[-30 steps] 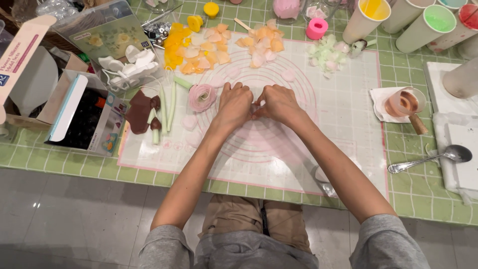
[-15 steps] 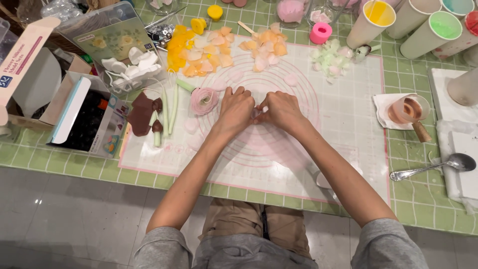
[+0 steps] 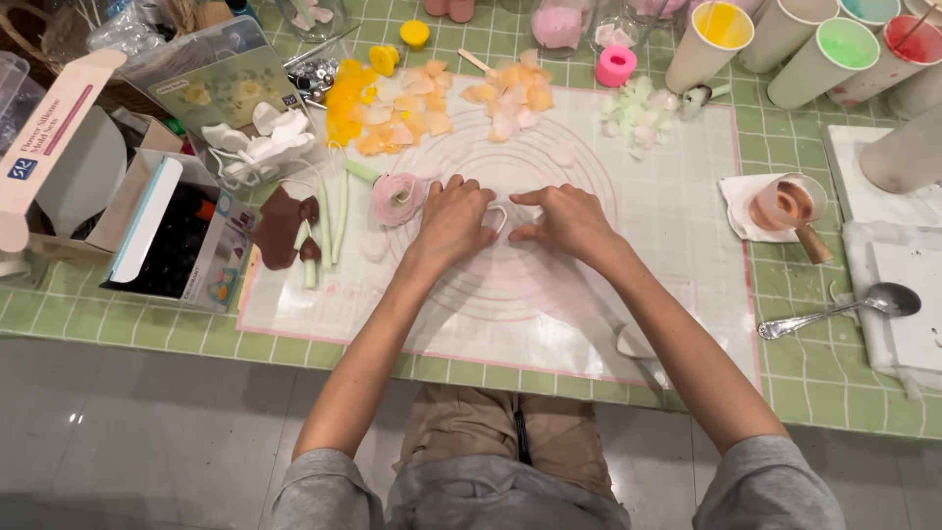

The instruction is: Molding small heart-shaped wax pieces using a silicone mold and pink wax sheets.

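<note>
My left hand (image 3: 453, 218) and my right hand (image 3: 566, 220) rest close together in the middle of a white silicone mat (image 3: 677, 265) printed with pink circles. Between their fingertips sits a small heart-shaped metal cutter (image 3: 497, 218), and both hands pinch it against the mat. A finished pink ruffled flower (image 3: 396, 196) lies just left of my left hand. A small pale petal piece (image 3: 374, 245) lies below that flower.
Piles of yellow and orange petals (image 3: 365, 108), peach petals (image 3: 510, 96) and pale green petals (image 3: 638, 113) lie along the mat's far edge. Green stems (image 3: 334, 211) and brown pieces (image 3: 280, 228) lie at left beside open boxes (image 3: 167, 236). Paint cups (image 3: 721, 34), a pink-filled cup (image 3: 785, 203) and a spoon (image 3: 844, 309) stand at right.
The hands stay together at the mat's middle and have spread slightly, so the cutter between the fingers shows now. The view has tilted a little.
</note>
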